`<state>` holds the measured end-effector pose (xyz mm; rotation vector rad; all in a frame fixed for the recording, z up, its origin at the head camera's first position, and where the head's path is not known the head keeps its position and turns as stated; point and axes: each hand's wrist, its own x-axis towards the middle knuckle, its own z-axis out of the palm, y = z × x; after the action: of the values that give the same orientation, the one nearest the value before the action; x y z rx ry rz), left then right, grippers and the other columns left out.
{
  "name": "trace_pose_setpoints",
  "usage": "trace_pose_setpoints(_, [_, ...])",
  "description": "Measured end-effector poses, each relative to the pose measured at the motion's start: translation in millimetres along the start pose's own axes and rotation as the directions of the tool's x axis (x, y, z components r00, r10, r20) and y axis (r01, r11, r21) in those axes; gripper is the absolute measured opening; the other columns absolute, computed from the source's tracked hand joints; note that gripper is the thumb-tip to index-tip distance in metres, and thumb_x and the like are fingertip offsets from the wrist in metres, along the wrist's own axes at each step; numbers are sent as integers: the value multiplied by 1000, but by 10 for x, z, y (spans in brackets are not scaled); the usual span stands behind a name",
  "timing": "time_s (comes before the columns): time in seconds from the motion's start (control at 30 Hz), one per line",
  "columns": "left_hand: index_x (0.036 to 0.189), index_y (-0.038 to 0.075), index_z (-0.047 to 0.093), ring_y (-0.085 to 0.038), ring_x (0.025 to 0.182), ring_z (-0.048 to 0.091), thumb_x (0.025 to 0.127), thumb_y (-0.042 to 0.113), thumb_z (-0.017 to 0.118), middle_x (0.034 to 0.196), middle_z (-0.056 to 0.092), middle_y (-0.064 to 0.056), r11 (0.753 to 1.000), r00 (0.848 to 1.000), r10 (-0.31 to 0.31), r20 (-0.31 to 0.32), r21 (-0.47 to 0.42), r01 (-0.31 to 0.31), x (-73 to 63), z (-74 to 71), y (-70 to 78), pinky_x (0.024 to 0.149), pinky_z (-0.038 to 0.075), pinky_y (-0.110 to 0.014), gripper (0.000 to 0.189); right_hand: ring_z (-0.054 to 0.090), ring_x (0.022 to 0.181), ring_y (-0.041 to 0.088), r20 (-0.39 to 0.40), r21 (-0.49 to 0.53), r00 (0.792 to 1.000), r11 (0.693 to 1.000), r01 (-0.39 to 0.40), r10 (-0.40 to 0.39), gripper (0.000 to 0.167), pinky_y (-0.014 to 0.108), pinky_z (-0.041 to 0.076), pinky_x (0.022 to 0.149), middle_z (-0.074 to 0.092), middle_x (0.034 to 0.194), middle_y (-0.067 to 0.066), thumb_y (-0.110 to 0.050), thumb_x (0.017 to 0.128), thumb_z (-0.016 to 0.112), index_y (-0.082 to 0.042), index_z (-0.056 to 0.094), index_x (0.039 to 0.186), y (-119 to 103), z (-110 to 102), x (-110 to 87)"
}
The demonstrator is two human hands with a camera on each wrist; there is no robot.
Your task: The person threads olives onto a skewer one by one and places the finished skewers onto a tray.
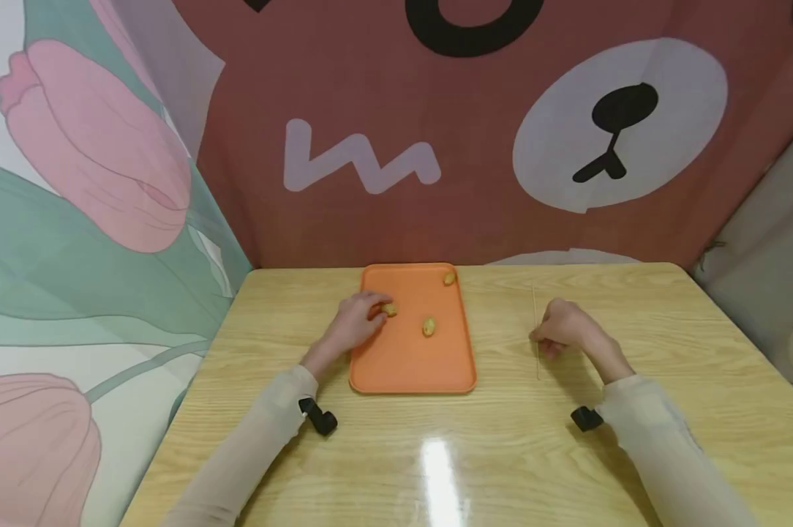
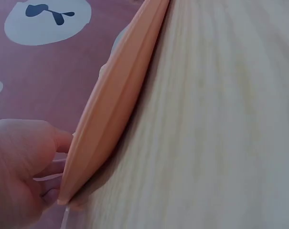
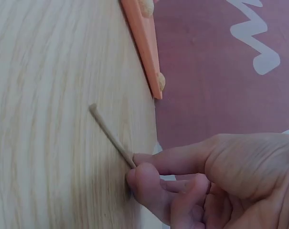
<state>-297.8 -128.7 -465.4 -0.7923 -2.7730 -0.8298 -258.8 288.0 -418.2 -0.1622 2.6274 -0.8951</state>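
On the orange tray [image 1: 410,369], my left hand [image 1: 355,320] has its thumb and fingers bent about a small tan, lumpy oval piece [image 1: 388,309]. The tray's raised side hides the fingertips and that piece in the left wrist view. Two similar pieces lie on the tray: one [image 1: 429,326] right of centre and another [image 1: 449,279] in the far right corner. Right of the tray, my right hand [image 1: 565,327] pinches a thin wooden stick [image 3: 111,136] between thumb and index finger. The stick lies low along the table, its near end pointing towards me.
The light wood-grain table [image 1: 502,454] spreads around the tray. Behind it hangs a red-brown cloth [image 1: 383,88] with a bear-face print, and flower-print fabric [image 1: 100,146] covers the left side. A black wrist camera [image 1: 319,419] sits by the left cuff.
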Motion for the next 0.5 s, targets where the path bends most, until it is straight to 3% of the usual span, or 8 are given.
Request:
trace_pose_setpoints(0.27, [120, 13, 71, -27, 115, 61, 97, 11, 72, 121, 69, -5, 999, 999, 32, -37, 26, -31, 18, 74, 50, 100, 43, -51, 23, 70, 57, 28, -5, 31, 1000, 999, -30, 30, 26, 35, 57, 57, 67, 59, 11, -7, 92, 71, 3, 73, 68, 46, 9, -74])
trace_pose_setpoints(0.5, [116, 11, 71, -21, 107, 63, 94, 10, 76, 113, 70, -3, 1000, 997, 7, -75, -21, -8, -28, 30, -8, 97, 49, -40, 23, 71, 58, 27, -27, 71, 1000, 997, -7, 9, 25, 34, 59, 59, 68, 60, 12, -8, 90, 71, 3, 74, 68, 15, 16, -4])
